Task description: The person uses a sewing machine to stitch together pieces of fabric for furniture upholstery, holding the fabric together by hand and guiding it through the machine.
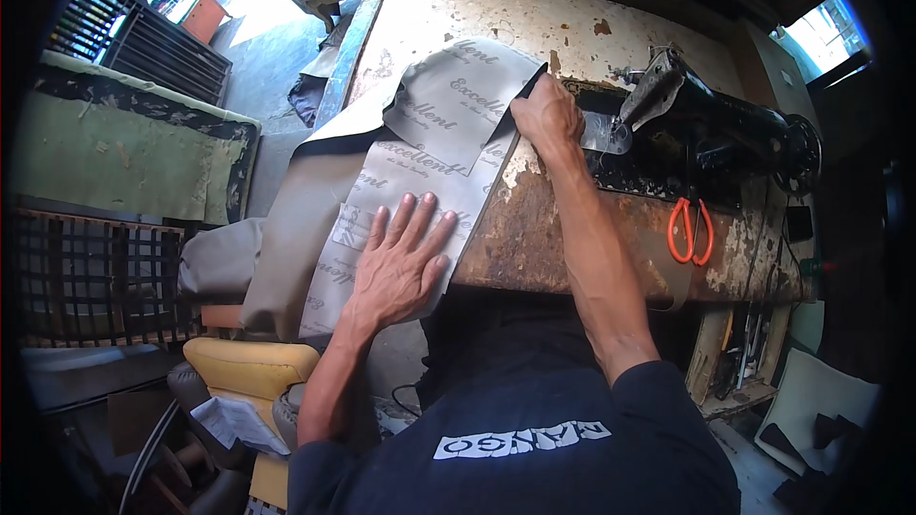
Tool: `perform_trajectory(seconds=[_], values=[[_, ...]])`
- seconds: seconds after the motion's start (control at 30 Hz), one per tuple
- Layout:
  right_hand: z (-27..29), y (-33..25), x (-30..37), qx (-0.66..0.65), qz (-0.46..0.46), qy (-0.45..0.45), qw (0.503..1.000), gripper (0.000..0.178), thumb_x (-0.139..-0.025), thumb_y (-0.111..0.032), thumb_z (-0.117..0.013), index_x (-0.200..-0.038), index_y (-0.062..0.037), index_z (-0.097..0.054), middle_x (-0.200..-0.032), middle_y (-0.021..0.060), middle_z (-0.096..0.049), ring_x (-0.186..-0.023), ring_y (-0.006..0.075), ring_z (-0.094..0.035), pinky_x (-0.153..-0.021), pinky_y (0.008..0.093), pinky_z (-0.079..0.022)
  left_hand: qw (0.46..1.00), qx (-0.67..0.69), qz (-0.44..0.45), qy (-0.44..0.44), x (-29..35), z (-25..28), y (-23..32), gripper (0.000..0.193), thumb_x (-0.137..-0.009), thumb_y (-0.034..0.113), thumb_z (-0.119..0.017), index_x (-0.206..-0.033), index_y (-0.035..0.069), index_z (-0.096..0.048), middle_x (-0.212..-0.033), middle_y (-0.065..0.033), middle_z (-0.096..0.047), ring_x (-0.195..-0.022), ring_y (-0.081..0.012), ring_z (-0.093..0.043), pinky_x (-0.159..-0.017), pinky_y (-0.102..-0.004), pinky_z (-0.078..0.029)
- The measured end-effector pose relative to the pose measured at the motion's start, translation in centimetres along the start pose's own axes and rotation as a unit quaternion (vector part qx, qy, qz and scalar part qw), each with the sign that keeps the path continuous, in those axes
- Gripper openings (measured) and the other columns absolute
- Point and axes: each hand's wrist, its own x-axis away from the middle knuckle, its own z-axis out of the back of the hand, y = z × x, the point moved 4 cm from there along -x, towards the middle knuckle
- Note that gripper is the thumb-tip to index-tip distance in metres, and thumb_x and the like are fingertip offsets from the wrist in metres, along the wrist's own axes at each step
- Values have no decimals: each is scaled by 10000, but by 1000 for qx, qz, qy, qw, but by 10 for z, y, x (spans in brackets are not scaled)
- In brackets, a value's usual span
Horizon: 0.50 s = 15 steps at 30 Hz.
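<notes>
A sheet of upholstery material, its pale grey printed backing facing up, lies over the left part of the worn table. Its taupe face shows where it hangs past the table's edge. My left hand rests flat on the lower part of the backing, fingers spread. At the sheet's upper right edge, my right hand is closed with the dark edge of the material pinched in it. Just right of that hand stands a black sewing machine; its needle area is partly hidden.
Orange-handled scissors lie on the table below the machine. A yellow padded piece with papers stands at lower left. Farther left are a green panel and a webbed frame. A pale chair-like piece sits at lower right.
</notes>
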Motion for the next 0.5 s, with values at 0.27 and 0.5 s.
perform_trajectory(seconds=[0.27, 0.5], values=[[3, 8, 27, -51, 7, -75, 996, 529, -864, -468, -746, -1098, 6, -776, -1089, 261, -772, -1054, 421, -745, -931, 490, -566, 1000, 5, 6, 17, 0, 1, 1, 585, -1107, 413, -442, -1668, 255, -394, -1764, -91, -275, -1650, -318, -170, -1329, -537, -82], [-8, -3, 45, -90, 22, -78, 993, 479, -886, -448, -759, -1006, 16, -778, -835, 175, -780, -837, 278, -782, -770, 398, -584, 1000, 0, 2, 18, 0, 1, 1, 584, -1110, 419, -433, -1670, 260, -390, -1763, -91, -276, -1647, -325, -178, -1329, -539, -81]])
